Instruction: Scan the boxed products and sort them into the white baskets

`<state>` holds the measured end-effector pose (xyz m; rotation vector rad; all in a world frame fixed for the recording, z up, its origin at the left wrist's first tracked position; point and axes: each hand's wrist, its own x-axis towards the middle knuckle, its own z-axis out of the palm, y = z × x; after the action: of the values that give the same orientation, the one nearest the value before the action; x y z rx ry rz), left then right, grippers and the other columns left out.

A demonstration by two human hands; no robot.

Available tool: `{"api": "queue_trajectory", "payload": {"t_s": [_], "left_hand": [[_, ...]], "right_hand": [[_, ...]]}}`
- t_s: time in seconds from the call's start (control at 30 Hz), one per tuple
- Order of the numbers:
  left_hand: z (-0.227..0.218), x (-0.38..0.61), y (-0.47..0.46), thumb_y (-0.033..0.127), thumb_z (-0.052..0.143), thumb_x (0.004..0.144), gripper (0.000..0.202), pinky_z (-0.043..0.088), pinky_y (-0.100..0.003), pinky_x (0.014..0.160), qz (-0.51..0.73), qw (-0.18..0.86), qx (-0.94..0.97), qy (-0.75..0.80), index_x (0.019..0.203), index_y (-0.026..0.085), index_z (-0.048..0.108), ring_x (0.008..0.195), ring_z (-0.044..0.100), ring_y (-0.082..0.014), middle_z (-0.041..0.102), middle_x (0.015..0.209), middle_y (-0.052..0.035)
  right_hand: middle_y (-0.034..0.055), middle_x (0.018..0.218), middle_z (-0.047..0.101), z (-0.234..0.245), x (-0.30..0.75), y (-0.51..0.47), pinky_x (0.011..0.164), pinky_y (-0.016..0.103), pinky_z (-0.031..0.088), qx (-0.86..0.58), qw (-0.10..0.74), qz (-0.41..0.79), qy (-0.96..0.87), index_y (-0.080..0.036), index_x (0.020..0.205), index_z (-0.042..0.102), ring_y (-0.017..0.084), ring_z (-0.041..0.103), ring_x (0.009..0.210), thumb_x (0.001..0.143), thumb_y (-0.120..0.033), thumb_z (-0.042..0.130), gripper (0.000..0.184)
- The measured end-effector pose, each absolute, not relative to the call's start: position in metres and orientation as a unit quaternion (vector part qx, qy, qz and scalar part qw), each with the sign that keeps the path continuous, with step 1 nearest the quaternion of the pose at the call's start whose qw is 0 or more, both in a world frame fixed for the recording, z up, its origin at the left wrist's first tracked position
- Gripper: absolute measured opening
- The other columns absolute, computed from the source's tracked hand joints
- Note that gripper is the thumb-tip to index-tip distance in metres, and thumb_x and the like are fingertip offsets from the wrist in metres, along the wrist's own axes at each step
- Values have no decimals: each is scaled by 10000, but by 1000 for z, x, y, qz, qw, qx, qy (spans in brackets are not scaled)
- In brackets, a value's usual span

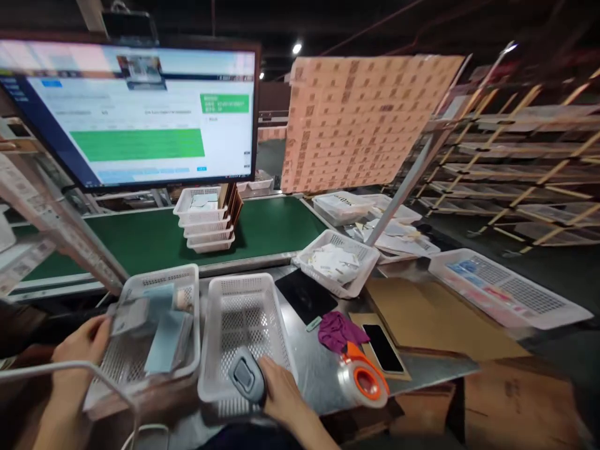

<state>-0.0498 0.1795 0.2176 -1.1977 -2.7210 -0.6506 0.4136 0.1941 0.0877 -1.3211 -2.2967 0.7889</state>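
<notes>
My right hand [281,390] is closed round a grey handheld scanner [247,377], held over the near end of an empty white perforated basket [244,325]. My left hand [84,350] grips a pale packet [130,315] at the left side of a second white basket [187,278]. That basket holds blue-grey flat packets [166,340]. A white cable [70,369] arcs in front of my left wrist.
A monitor [135,106] with a green bar hangs above a green conveyor [154,240] carrying stacked baskets [206,222]. On the metal table lie a black mat [304,294], purple cloth [338,330], orange tape dispenser [365,378], phone [382,347], cardboard [431,315] and more baskets [337,259].
</notes>
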Motion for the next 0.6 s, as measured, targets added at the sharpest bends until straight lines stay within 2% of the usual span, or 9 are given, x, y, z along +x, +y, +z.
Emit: {"api": "queue_trajectory", "payload": {"t_s": [0.03,0.13,0.2,0.33,0.4,0.43,0.5,0.53,0.6], "left_hand": [[225,-24,186,608,458,935,385,597,-366,831,-258,33,-433,-863,963,390,775,936,801,-287,853,886,68],[234,61,225,471,488,951,445,571,-395,1009,-318,-76,-529,-783,1092,216,825,1073,787,-306,868,1169,-81],[223,105,252,350,528,967,376,562,-374,1009,-290,-149,-557,-764,1080,173,839,1080,781,-301,866,1151,-104],[184,148,269,260,515,1050,358,565,-346,1023,-222,-245,-591,-736,1147,160,844,1095,781,-286,863,1173,-105],[169,151,263,248,511,1075,385,532,-376,1136,-196,-228,-603,-739,1296,152,812,1270,741,-311,824,1337,-129],[163,149,259,259,530,1080,409,486,-410,1219,-188,-190,-604,-751,1393,149,770,1409,671,-334,770,1455,-145],[157,139,249,322,637,1057,566,364,-544,1336,-166,-79,-573,-799,1590,135,617,1637,429,-413,568,1692,-202],[157,130,244,354,708,1025,707,339,-623,1337,-149,-36,-544,-825,1664,119,521,1672,343,-468,459,1760,-244],[161,109,234,376,810,962,944,404,-707,1265,-113,-19,-476,-872,1736,74,362,1618,386,-554,376,1763,-341]], "right_hand": [[76,1097,762,109,409,202,765,313,491,-447,152,257,-843,-211,1083,681,277,739,972,726,-118,662,370],[98,1198,690,157,393,218,694,306,416,-424,116,220,-871,-197,1154,653,222,672,870,809,-117,644,354],[109,1237,654,173,387,221,667,308,379,-429,114,212,-870,-198,1174,639,213,636,844,829,-139,653,350],[109,1206,645,172,397,218,664,312,355,-457,85,225,-856,-197,1145,631,221,625,855,837,-174,698,316],[96,1183,655,160,408,214,671,307,355,-467,79,239,-848,-202,1122,628,214,625,847,834,-176,707,299],[87,1169,660,152,414,211,677,302,359,-470,84,248,-843,-205,1102,626,209,627,846,832,-166,704,284],[69,1126,667,135,426,204,691,289,375,-473,103,276,-830,-206,1057,626,203,638,855,823,-127,687,255],[61,1105,670,126,432,200,703,283,387,-477,117,293,-820,-205,1040,629,200,647,864,824,-102,668,243],[50,1060,676,109,443,193,731,275,421,-485,142,336,-795,-200,1012,643,200,667,879,831,-72,635,222]]}}
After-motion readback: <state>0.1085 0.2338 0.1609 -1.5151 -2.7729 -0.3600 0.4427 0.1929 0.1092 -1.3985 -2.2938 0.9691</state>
